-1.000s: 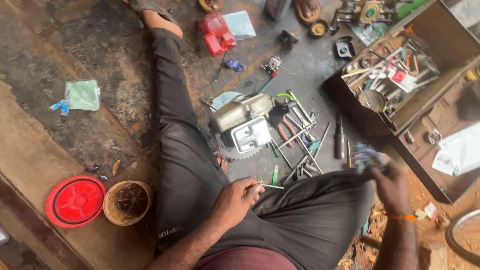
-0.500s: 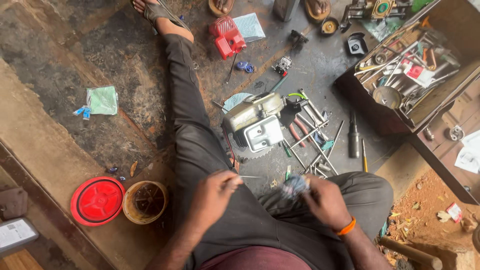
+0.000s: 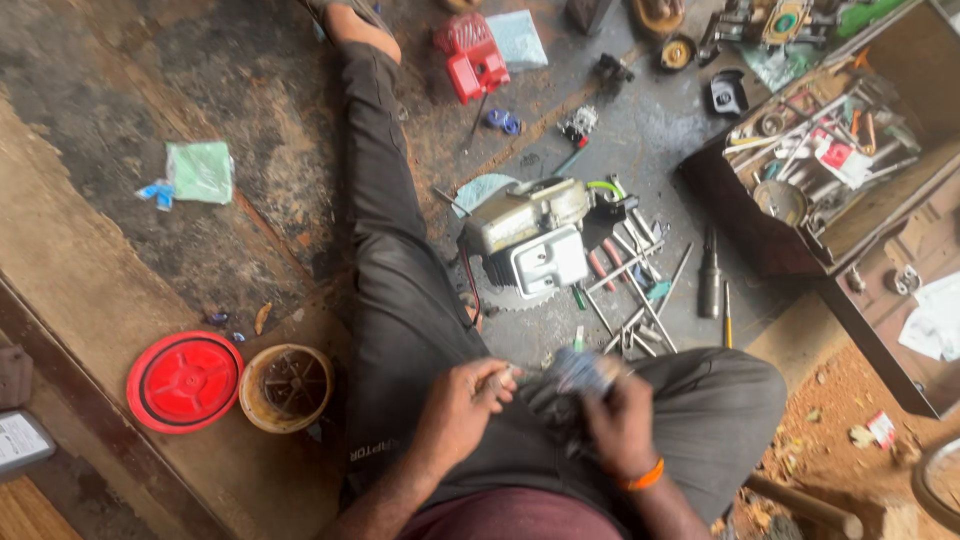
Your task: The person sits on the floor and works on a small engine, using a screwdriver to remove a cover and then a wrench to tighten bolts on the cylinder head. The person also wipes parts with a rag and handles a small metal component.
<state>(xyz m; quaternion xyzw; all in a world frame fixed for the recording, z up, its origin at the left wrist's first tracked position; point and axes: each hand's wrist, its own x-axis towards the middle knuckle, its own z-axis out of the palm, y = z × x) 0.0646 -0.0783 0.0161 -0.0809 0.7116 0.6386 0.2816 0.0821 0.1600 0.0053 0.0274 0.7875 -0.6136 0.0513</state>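
Over oily floor [image 3: 150, 250]: right hand [image 3: 620, 425], back from toolbox [image 3: 830, 170], closed on blurred part [image 3: 575, 375] in lap, left hand [image 3: 455, 410] pinching thin tool [image 3: 505, 375] beside it, engine [image 3: 530, 240] and loose tools [image 3: 640, 290] beyond.

A red round lid [image 3: 185, 381] lies on the floor just beside a tan tub [image 3: 287, 386]. A small engine [image 3: 530, 238] sits ahead among scattered hand tools [image 3: 634, 290]. An open wooden toolbox [image 3: 838, 170] stands at the right, a red plastic part [image 3: 472, 55] and a green cloth [image 3: 200, 171] farther off.
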